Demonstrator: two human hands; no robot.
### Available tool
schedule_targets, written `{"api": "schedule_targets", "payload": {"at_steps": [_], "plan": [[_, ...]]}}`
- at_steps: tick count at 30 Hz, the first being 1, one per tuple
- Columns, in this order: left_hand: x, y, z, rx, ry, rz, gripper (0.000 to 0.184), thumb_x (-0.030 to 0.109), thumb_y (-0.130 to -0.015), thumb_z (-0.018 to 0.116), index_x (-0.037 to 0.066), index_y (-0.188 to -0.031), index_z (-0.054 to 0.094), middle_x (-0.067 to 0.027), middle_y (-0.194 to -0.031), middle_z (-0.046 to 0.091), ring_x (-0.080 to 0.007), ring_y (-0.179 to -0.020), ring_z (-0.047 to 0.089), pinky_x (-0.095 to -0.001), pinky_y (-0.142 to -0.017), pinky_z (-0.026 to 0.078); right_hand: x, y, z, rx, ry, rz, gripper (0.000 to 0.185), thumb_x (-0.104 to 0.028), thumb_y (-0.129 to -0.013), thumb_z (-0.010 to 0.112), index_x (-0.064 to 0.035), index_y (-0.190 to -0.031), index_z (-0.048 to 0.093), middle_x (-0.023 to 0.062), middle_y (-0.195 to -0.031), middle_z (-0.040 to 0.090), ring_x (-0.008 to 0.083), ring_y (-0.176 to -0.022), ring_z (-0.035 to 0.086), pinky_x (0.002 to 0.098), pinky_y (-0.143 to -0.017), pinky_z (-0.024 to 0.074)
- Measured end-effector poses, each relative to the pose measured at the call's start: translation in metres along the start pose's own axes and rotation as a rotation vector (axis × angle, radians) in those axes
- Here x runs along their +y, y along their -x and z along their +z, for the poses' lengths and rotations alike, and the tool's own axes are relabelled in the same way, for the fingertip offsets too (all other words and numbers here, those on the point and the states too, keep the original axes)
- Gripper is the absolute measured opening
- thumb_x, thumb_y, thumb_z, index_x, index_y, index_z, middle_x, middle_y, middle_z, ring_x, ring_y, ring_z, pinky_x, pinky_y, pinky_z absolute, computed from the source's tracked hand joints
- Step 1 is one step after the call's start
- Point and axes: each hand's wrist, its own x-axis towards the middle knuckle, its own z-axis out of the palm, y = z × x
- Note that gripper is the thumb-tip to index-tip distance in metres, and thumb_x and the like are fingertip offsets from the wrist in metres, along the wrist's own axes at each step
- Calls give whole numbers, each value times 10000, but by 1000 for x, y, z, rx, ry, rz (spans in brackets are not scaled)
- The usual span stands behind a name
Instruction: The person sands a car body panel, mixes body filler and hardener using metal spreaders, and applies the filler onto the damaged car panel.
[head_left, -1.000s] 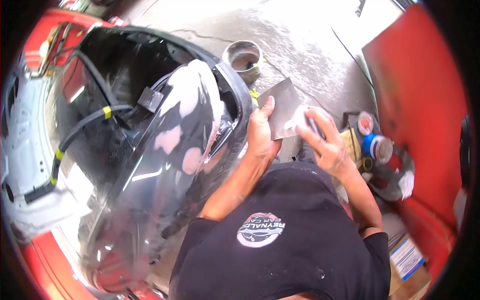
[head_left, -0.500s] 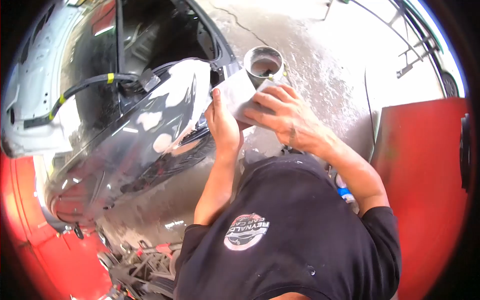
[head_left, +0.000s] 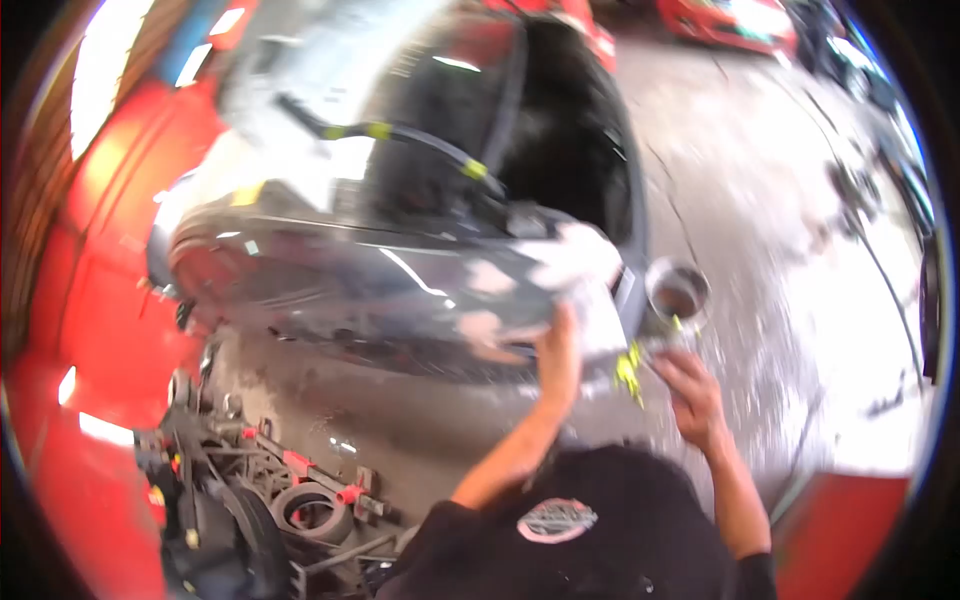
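My left hand (head_left: 560, 365) is raised in front of the dark car body panel (head_left: 330, 290), its thumb up against a flat white board (head_left: 602, 325). Blur makes the board hard to separate from the pale filler patches (head_left: 490, 278) behind it. To the right, apart from the board, my right hand (head_left: 692, 400) has its fingers drawn together at a small grey flat piece (head_left: 650, 353), which is smeared by motion. An open can (head_left: 655, 275) with grey-brown contents stands beyond my right hand. Between my hands shows a bright yellow-green thing (head_left: 628, 372), too blurred to name.
A black hose with yellow tape bands (head_left: 420, 142) lies across the car. Metal car parts and a wheel-like ring (head_left: 312, 512) are at lower left, beside a red surface (head_left: 110, 330). A cable (head_left: 885, 290) runs along the floor at right; a red car (head_left: 730, 22) is farther back.
My hands have separated; they were together at the board and a grey flat piece. My right hand has moved away to the right. The camera view has swung left, bringing more floor parts into sight.
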Motion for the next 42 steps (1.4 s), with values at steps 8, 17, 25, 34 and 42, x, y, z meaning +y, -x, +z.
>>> {"api": "schedule_targets", "payload": {"at_steps": [8,17,25,34,42], "plan": [[-2,25,-41,-264,760,-356,366,265,-1065,587,-17,-1297,612,-122,-1213,699,-230,-1075,705,-369,-966,562,-18,-24,43,-133,167,-129,593,18,-777,565,-80,-1356,643,206,-1280,607,441,-1227,563,523,-1041,483],[-11,-1,-73,-21,112,135,552,467,-1125,438,38,-823,610,16,-820,564,-91,-750,439,-333,-652,387,-73,-95,51,-139,336,-221,454,-23,-793,590,-99,-1227,701,110,-1249,633,353,-1197,577,482,-1033,447],[-10,-11,-92,128,182,112,512,397,-1118,483,-70,-1077,691,-70,-1019,702,-128,-918,626,-311,-816,509,-55,-55,88,-287,370,-285,591,-60,-706,638,-190,-1279,700,64,-1239,619,309,-1174,566,479,-960,445],[2,-3,-92,-227,579,-219,394,305,-1037,625,35,-1323,599,-81,-1197,696,-212,-1075,692,-395,-910,573,-54,-55,63,-97,32,-295,686,83,-737,583,-138,-1384,627,143,-1351,597,403,-1218,570,491,-1020,508],[14,15,-63,-187,714,-223,354,259,-1066,595,-22,-1282,606,-98,-1222,685,-211,-1101,674,-374,-979,537,-5,-16,59,-174,167,-121,655,66,-741,576,-77,-1380,604,180,-1268,618,401,-1184,576,485,-1039,464]]}}
